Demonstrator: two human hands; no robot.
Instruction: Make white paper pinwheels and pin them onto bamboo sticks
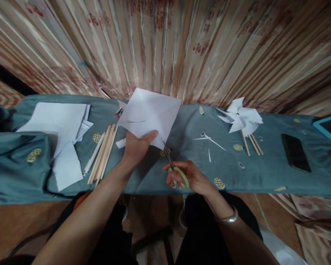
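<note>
A square sheet of white paper [151, 110] is held up above the cloth, tilted so one corner points toward me. My left hand [138, 145] grips its near edge, thumb on top and the other fingers hidden beneath. One slit shows in the sheet's left part. In my right hand [189, 175] are scissors [180, 176] with light green handles. Their blades meet the paper's near corner; whether they are cutting into it is hard to see. Left of my left hand lies a bundle of wooden sticks [103, 154] with a white pen [95, 152] beside it.
White sheets [57, 117] lie at the left on the green cloth [182, 125]. Paper pinwheels [238, 114] with sticks rest on the right, near a black phone [295, 152] and a blue-edged device [329, 129]. Thin paper scraps [209, 139] lie between. A curtain [165, 48] hangs behind.
</note>
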